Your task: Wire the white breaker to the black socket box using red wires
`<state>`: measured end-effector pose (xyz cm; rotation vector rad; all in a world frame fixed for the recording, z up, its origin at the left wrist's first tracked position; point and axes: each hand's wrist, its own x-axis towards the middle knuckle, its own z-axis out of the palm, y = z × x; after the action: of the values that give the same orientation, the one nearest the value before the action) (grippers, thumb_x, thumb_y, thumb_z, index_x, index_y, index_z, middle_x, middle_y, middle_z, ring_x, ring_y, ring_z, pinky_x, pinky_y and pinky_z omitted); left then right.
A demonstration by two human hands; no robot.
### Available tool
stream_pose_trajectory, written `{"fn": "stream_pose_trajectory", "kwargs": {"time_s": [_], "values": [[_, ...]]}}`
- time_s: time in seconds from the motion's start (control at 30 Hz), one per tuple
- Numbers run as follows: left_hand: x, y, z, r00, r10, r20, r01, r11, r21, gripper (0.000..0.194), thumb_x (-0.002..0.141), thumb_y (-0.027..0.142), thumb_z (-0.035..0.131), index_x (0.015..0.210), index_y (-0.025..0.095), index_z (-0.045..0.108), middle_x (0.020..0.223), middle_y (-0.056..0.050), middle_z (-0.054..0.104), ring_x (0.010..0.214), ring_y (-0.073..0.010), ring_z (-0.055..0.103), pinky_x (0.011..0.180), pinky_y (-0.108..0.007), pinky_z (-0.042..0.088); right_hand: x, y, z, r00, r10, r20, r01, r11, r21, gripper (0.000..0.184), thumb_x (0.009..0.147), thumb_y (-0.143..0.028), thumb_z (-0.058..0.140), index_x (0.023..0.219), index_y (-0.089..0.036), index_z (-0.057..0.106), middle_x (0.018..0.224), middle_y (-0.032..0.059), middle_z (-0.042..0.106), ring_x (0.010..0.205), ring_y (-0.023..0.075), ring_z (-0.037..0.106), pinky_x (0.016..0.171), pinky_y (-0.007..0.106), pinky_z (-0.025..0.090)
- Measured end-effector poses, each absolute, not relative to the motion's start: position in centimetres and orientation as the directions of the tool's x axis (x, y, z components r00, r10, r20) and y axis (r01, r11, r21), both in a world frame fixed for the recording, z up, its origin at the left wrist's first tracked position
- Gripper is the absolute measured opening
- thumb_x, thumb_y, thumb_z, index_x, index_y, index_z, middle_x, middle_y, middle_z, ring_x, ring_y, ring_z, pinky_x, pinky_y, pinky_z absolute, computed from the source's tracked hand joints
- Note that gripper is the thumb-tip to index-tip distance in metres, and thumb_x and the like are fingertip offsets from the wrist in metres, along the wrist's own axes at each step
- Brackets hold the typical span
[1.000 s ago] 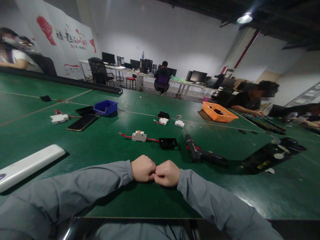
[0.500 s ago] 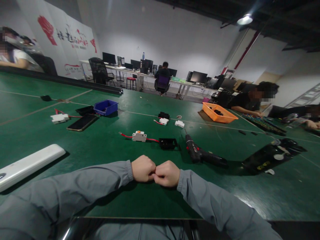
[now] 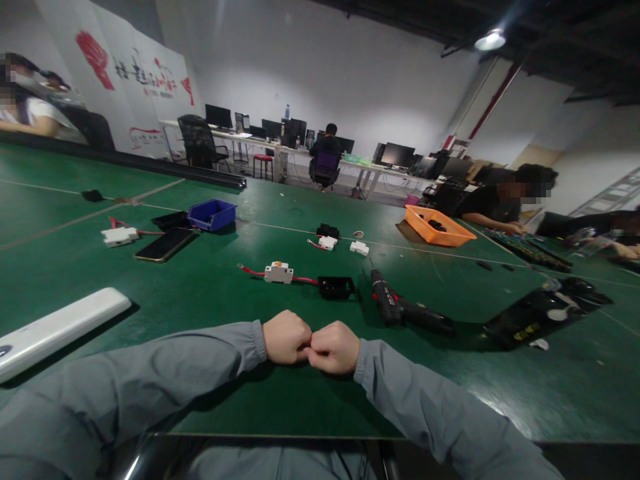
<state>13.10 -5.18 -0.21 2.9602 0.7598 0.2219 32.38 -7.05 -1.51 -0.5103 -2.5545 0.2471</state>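
Observation:
My left hand (image 3: 287,337) and my right hand (image 3: 334,348) lie closed on the green table, knuckle to knuckle and touching. No object shows in either fist; the inner fingers are partly hidden. Just beyond them sits a white circuit breaker (image 3: 279,273) with red wire on both sides, the right wire running into a small black open box (image 3: 336,287). A black power drill (image 3: 387,300) lies to the right of my right hand, its bit pointing away from me.
Farther back are a blue bin (image 3: 212,215), a phone (image 3: 166,245), white breakers (image 3: 120,235) and an orange tray (image 3: 440,225) with black parts. A long white case (image 3: 65,330) lies left, a black bottle (image 3: 545,313) right. A co-worker (image 3: 500,200) works at the far right.

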Motion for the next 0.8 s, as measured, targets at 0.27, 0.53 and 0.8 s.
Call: {"fn": "stream_pose_trajectory", "kwargs": {"time_s": [0.27,0.53,0.8], "values": [[13.04,-5.12,-0.28,0.87,0.476,0.13,0.465,-0.879,0.109,0.022,0.076,0.035,0.061,0.061,0.019,0.063,0.065,-0.005,0.069,0.058,-0.0184,0.064,0.049,-0.027,0.033,32.35,-7.1,-1.38,-0.792,0.399,0.462,0.311,0.915,-0.256,0.037,0.09,-0.025,0.052,0.055,-0.02,0.045,0.055,-0.0025,0.054,0.049,0.0094,0.047,0.051,0.028,0.028],[13.05,-5.09,-0.28,0.867,0.474,0.153,0.461,-0.88,0.116,0.022,0.076,0.035,0.061,0.06,0.019,0.063,0.063,-0.005,0.068,0.057,-0.0184,0.064,0.049,-0.029,0.034,32.48,-7.05,-1.52,-0.812,0.388,0.436,0.324,0.921,-0.217,0.037,0.092,-0.026,0.05,0.056,-0.02,0.047,0.056,-0.0011,0.057,0.051,0.0101,0.049,0.052,0.028,0.029],[13.09,-5.22,-0.11,0.864,0.485,0.135,0.471,-0.873,0.124,0.023,0.076,0.035,0.06,0.061,0.019,0.064,0.064,-0.007,0.069,0.057,-0.0187,0.063,0.05,-0.027,0.037,32.3,-7.13,-1.11,-0.802,0.385,0.457,0.308,0.922,-0.236,0.036,0.091,-0.025,0.05,0.055,-0.02,0.046,0.055,-0.0015,0.055,0.05,0.0099,0.048,0.051,0.027,0.028]]}}
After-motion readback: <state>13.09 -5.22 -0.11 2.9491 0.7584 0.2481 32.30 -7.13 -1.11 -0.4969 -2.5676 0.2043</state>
